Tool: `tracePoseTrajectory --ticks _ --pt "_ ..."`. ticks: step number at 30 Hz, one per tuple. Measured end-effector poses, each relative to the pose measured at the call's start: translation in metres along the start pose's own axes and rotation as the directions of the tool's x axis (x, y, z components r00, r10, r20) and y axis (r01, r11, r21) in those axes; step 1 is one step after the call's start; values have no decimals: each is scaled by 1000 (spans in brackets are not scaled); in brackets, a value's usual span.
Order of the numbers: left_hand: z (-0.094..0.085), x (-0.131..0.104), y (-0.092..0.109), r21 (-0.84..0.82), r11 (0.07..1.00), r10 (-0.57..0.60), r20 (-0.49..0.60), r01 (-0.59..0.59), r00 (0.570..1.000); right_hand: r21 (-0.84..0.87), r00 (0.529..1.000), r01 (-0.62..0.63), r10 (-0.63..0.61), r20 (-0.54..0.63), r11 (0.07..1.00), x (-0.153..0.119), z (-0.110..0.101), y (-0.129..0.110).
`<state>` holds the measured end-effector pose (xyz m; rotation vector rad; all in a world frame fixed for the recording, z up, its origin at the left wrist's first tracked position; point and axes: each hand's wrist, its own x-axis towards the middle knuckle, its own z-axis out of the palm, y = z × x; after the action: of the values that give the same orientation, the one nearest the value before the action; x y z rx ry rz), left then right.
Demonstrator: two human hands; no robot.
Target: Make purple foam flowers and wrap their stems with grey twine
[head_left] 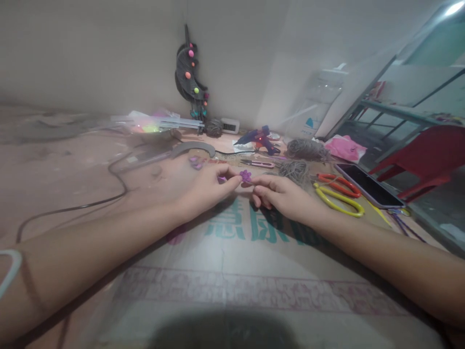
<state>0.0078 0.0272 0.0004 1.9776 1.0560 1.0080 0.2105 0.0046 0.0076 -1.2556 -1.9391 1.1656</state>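
Note:
A small purple flower (245, 176) is held up over the printed cardboard (225, 261), near the middle of the view. The thumb and index finger of my left hand (212, 189) pinch its left side. My right hand (279, 194) is at the flower's right side, its index fingertip touching or very near a petal, its other fingers curled. Whether it grips the flower cannot be made out. Several purple pieces (196, 162) lie behind my left hand.
Behind the hands are a glue gun (259, 139), pink-handled snips (257, 164) and grey yarn (294, 171). Scissors with yellow (339, 201) and red handles and a phone (370, 185) lie right. A black cable (72, 208) crosses the left side. A decorated crescent (187, 72) stands against the wall.

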Motion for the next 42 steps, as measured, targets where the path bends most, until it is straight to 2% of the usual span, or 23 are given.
tracePoseTrajectory --ticks 3,8,13,24,27,30,32,37,42 --pt "0 -1 1 -7 1000 -29 -10 29 1000 116 999 -31 33 -8 993 1 0 2" --pt "-1 -1 1 25 999 -23 -11 23 1000 193 993 -76 92 -76 978 2 3 4" --pt "0 1 -3 -8 1000 20 59 -19 998 264 987 -89 120 -105 960 3 4 4" --pt "2 3 -8 -62 998 21 110 -14 994 352 988 -41 91 -127 935 5 6 8" --pt "3 5 -13 -138 989 77 147 -57 986 384 987 -46 101 -124 922 5 6 7" --pt "4 4 -15 -176 979 117 97 -99 988 397 986 -40 100 -131 917 5 5 8" --pt "4 1 -15 -147 978 157 69 -145 985 399 985 -36 99 -139 916 6 4 8" --pt "5 -3 -16 14 950 308 94 -311 947 405 984 -45 111 -142 913 6 3 8" --pt "8 -4 -17 -14 966 258 87 -258 962 374 986 -39 96 -134 927 6 4 8"
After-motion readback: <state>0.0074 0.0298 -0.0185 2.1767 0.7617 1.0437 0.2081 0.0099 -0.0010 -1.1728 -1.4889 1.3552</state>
